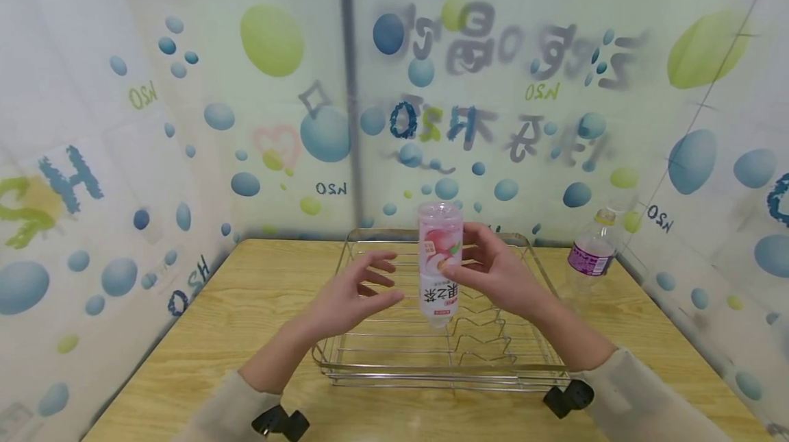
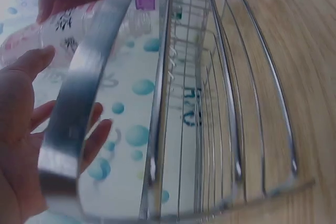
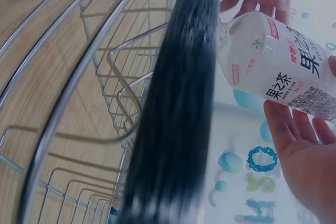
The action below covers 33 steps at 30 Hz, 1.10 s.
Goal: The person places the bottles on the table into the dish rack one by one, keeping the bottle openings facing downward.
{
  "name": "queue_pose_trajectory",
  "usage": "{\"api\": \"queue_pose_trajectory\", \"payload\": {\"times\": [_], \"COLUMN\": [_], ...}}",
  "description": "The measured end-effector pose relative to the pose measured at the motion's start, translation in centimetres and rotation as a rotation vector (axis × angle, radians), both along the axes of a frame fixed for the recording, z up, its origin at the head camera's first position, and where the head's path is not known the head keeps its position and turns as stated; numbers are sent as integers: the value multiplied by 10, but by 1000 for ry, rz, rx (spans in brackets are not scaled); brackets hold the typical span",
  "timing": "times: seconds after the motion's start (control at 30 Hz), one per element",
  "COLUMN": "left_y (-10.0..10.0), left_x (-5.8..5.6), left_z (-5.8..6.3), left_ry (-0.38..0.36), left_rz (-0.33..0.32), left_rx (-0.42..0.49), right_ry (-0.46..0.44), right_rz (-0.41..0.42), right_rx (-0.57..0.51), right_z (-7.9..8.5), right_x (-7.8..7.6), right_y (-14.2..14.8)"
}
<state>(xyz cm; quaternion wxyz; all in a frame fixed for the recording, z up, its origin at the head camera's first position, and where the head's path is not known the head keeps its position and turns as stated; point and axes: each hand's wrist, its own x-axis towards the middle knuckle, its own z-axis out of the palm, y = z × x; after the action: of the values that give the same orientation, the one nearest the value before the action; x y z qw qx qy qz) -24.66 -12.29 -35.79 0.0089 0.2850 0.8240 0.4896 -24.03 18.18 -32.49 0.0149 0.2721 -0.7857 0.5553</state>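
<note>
A clear plastic bottle (image 1: 440,264) with a pink-and-white peach label is upside down over the wire rack (image 1: 394,366), its neck pointing down. My right hand (image 1: 502,274) grips it from the right, thumb across the front and fingers behind. To the left of the bottle is my left hand (image 1: 354,295), its fingers spread and loosely bent, holding nothing. In the left wrist view the left hand's thumb (image 2: 39,61) overlaps the label. The right wrist view shows the bottle (image 3: 278,64) between both hands, partly cut off by the frame.
A second clear bottle with a purple label (image 1: 590,257) and a yellow neck ring stands at the back right of the wooden table (image 1: 265,291). Bent wire dividers (image 1: 483,342) rise inside the rack's right half. Printed curtains (image 1: 271,120) surround the table.
</note>
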Motion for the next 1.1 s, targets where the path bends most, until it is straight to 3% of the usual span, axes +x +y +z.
{"api": "queue_pose_trajectory", "payload": {"times": [0.23,0.33,0.43,0.6,0.83,1.1], "left_y": [-51,-70,-83,-92,-91,-85], "left_x": [-1,-1,3,8,11,11], "left_z": [-10,-15,-22,-38,-60,-63], "left_ry": [251,278,261,159,-5,-136], "left_rz": [210,293,329,275,164,95], "left_rx": [17,10,1,6,45,126], "right_ry": [-30,-22,-16,-12,-8,-5], "right_rz": [-25,-34,-35,-41,-32,-31], "right_rx": [-12,-16,-18,-13,-17,0], "right_z": [1,1,2,2,4,8], "right_x": [-1,-2,-2,-3,-2,-4], "right_y": [7,9,10,10,8,2]}}
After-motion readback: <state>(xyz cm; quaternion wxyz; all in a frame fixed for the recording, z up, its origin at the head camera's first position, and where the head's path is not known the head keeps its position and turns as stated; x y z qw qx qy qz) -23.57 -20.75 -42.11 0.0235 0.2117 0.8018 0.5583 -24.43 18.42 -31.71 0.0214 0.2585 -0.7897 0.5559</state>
